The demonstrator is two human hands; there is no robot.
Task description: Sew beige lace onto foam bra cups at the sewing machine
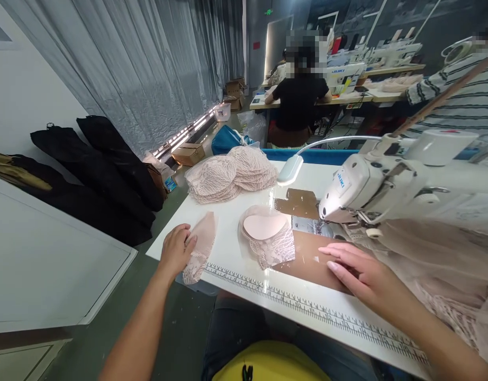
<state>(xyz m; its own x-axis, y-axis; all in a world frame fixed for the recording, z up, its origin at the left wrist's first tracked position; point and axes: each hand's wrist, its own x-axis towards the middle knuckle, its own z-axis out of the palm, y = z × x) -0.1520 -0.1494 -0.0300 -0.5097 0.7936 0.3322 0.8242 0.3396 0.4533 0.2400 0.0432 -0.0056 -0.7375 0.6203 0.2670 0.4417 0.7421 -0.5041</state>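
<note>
My left hand (175, 250) is at the table's left end, its thumb and fingers closed on the edge of a beige lace fabric piece (204, 241). The lower tip of that piece hangs at the front edge. My right hand (353, 267) lies with fingers stretched over a brown plate (313, 259) in the tabletop, nothing in its grasp. Between the hands lies a lace cup piece (273, 246) with a smooth pale pad (265, 226) on it. Just beyond my right hand stands a white sewing machine (347, 182), its needle area partly hidden.
A stack of lace cups (232, 177) sits at the back of the white table (244, 283), beside a lamp (290, 168). Sheer beige fabric (438, 254) is heaped at right. A printed ruler (291, 301) runs along the front edge. Other people (297, 100) sit farther off.
</note>
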